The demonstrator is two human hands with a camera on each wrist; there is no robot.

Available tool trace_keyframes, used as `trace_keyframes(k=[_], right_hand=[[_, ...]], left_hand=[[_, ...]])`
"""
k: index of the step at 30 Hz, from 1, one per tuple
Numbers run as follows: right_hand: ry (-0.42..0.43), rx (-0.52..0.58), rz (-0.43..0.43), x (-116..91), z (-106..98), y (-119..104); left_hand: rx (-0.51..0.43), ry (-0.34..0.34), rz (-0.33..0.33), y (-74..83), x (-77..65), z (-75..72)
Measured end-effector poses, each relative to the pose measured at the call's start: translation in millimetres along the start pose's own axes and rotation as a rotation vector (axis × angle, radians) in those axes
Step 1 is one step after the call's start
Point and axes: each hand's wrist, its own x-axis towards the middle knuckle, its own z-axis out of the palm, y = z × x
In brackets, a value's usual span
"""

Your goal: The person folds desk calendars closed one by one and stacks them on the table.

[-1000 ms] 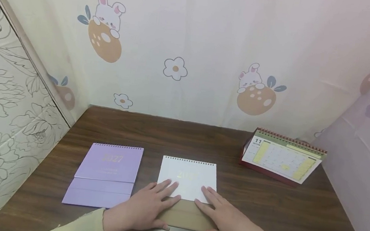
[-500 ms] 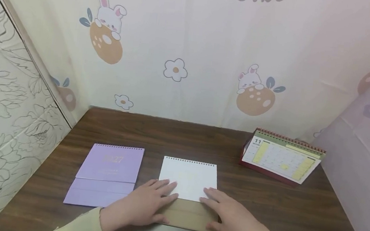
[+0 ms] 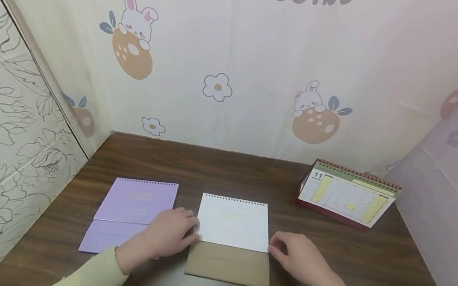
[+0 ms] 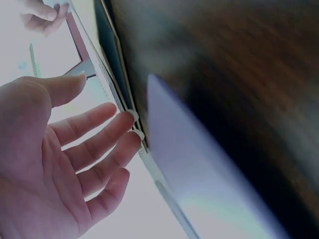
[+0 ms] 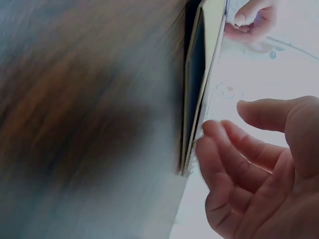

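Observation:
A white spiral-bound desk calendar (image 3: 231, 229) marked 2027 stands low on its folded tan base (image 3: 228, 265) in the middle of the table. At its left edge is my left hand (image 3: 170, 233), fingers loosely bent and thumb apart from them, partly covering the purple calendar (image 3: 139, 203) in the head view. My right hand (image 3: 301, 258) is at the opposite edge, its fingers bent and fingertips right at the side. In the right wrist view, the white calendar's side (image 5: 195, 94) shows a hollow under the cover. Nothing is gripped in either hand.
A third desk calendar (image 3: 349, 195), with a dark red base and a page marked 11, stands at the back right of the brown wooden table (image 3: 218, 170). Behind it hangs a curtain (image 3: 255, 48) printed with rabbits. A flower-patterned panel (image 3: 10, 115) borders the left side.
Both hands have lifted from the front of the white calendar and moved outward to its left and right edges. Its cover and tan base are now uncovered. The calendars have stayed in place.

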Motion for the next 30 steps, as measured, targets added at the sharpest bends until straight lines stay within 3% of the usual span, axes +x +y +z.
trace_keyframes(k=[7, 16, 26, 30], right_hand=[[-0.113, 0.246, 0.063, 11.8, -0.8, 13.4], [-0.182, 0.204, 0.130, 20.5, 3.4, 11.7], [-0.174, 0.158, 0.148, 23.4, 9.8, 10.4], [-0.183, 0.153, 0.149, 21.8, 9.3, 10.1]], left_hand=[[-0.146, -0.071, -0.157, -4.9, 11.4, 5.0], [-0.258, -0.178, -0.262, -2.8, 15.2, 6.3], [-0.433, -0.227, -0.321, -6.3, 18.4, 5.4], [-0.527, -0.209, -0.335, -7.8, 18.6, 2.9]])
